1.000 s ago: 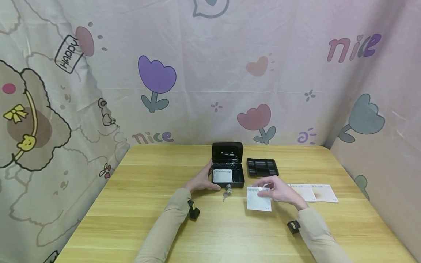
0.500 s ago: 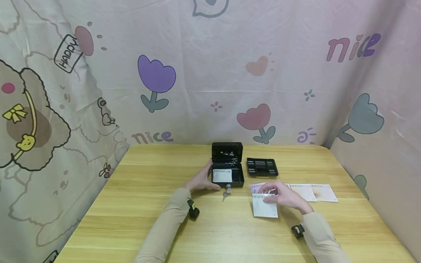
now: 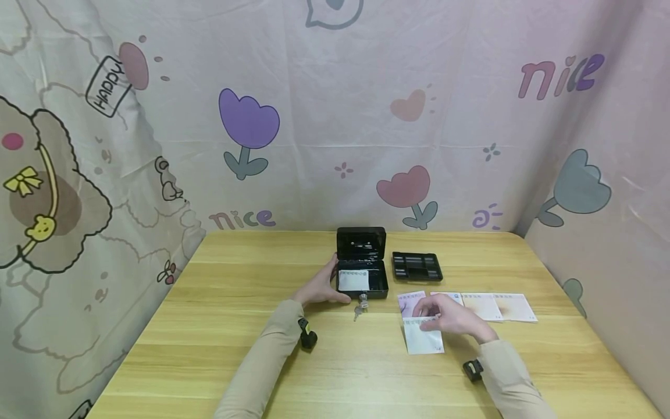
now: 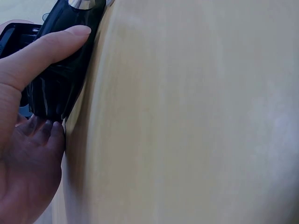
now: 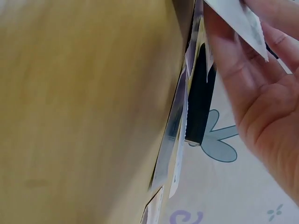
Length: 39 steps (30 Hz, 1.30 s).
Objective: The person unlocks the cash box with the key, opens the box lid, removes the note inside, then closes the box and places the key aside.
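A black cash box (image 3: 380, 287) stands with its lid raised and a pale paper sheet (image 3: 353, 280) inside on the left. My left hand (image 3: 320, 288) grips its front left corner, thumb along the front and fingers at the side. Keys (image 3: 359, 309) hang from the lock at the front. In the left wrist view, the thumb (image 4: 60, 45) lies across the dark front wall. My right hand (image 3: 451, 316) pinches another small pale paper sheet (image 3: 424, 342) by its printed top edge. It overlaps a purplish sheet (image 3: 410, 300) behind it in the head view.
A black compartment tray (image 3: 417, 279) lies to the right of the box. More paper sheets (image 3: 515, 307) lie in a row along the right side of the wooden table (image 3: 209, 361). A patterned curtain (image 3: 324, 116) hangs behind the table.
My right hand has moved down and slightly right with its paper sheet, away from the box; the purplish sheet behind now shows. The left hand keeps its place on the box.
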Motion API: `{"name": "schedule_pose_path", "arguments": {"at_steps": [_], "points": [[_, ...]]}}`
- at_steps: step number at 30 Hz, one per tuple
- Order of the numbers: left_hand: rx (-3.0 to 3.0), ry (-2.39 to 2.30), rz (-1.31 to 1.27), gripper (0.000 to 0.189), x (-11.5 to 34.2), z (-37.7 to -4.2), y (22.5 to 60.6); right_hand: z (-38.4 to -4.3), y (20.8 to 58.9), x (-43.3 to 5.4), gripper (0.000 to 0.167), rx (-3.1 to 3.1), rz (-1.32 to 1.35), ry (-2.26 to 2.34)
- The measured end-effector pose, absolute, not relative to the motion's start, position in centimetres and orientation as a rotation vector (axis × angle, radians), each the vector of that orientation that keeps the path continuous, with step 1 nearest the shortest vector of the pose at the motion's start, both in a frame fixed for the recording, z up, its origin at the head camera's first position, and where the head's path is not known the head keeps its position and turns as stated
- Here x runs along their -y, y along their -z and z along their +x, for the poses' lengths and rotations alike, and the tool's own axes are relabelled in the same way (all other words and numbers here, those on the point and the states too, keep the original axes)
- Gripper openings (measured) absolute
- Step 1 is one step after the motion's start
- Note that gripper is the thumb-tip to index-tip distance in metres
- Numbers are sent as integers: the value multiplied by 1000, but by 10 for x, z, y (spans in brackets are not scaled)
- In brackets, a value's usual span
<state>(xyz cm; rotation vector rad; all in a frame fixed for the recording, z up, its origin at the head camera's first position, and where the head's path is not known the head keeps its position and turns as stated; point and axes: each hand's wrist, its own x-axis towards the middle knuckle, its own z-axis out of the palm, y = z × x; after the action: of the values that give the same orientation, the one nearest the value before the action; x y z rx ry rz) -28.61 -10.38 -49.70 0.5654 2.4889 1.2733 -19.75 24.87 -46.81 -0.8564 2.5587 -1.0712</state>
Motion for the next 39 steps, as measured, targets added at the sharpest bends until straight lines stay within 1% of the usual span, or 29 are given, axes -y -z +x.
{"name": "schedule_pose_path", "arguments": {"at_steps": [16,39], "points": [[-2487,-1279,576,132,105,-286,498,-194,467,-238,16,-2653,-815,969],[-2520,-1238,597,132,104,-288,500,-196,469,-236,18,-2695,-720,884]]}}
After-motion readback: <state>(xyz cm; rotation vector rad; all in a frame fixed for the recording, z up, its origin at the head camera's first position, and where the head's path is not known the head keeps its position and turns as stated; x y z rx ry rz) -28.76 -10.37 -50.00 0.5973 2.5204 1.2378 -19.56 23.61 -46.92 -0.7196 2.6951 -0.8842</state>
